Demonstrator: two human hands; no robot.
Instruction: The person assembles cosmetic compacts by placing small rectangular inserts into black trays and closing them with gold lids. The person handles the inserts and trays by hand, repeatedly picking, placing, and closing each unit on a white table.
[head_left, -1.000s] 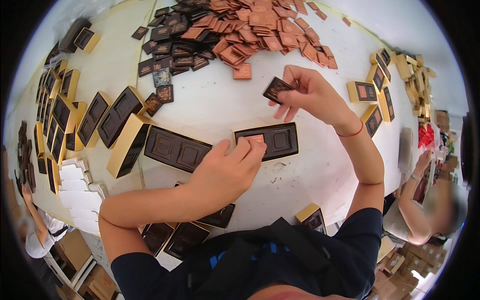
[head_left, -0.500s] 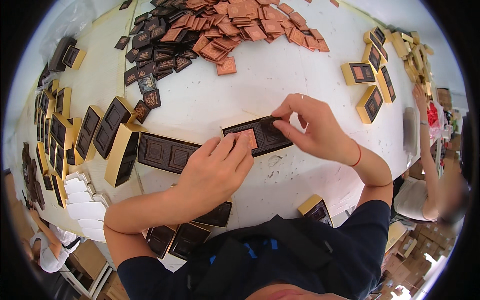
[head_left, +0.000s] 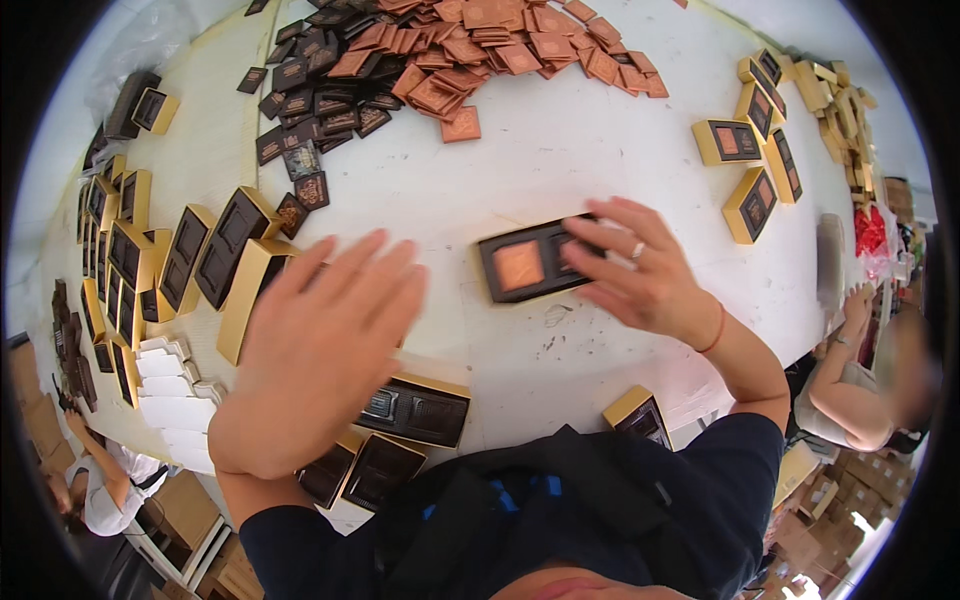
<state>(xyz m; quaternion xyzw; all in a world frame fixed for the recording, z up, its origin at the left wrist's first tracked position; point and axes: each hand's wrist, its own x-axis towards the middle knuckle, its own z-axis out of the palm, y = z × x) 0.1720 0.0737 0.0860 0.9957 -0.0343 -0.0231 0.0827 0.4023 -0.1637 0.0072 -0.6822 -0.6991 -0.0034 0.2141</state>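
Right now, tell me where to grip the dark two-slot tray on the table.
Pinch the dark two-slot tray across its long edges at the left end, coming from the left. It lies flat, and the right hand covers its right end; the left end with the copper square is free.

Packing workshop, hand assembly line. White table point(head_left: 560, 160) carries a heap of copper-coloured square packets point(head_left: 500, 45) at its far edge, dark packets point(head_left: 320, 95) beside them, and gold boxes point(head_left: 150, 260) ranked along its left edge. Stacked cartons point(head_left: 850, 500) and another seated worker point(head_left: 860, 390) stand off its right edge.
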